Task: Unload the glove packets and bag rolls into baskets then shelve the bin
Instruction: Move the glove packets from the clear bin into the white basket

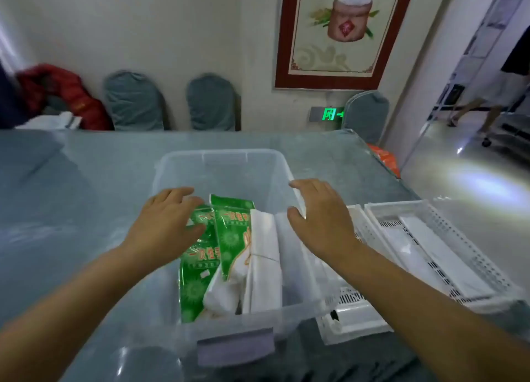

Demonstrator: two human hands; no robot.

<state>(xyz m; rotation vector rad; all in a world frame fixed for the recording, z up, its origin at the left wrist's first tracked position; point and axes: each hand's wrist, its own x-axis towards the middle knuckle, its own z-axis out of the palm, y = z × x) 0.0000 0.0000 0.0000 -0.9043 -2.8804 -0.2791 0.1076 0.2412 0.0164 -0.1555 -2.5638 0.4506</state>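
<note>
A clear plastic bin (218,163) stands on the glass-topped table in front of me. Inside lie green glove packets (229,232) on the left and white bag rolls (265,261) on the right. My left hand (166,223) hovers over the bin's left rim with relaxed fingers, its fingertips close to the green packets. Over the right rim, my right hand (321,218) is spread and holds nothing. Two white perforated baskets sit right of the bin: the near basket (355,315) looks empty, and the far basket (447,226) holds white bag rolls (441,261).
The table (86,198) reaches the far wall, where several grey-covered chairs (134,100) stand. A red bundle (63,91) lies on a chair at far left. Someone's legs (487,103) cross the corridor at far right. A framed picture hangs on the wall.
</note>
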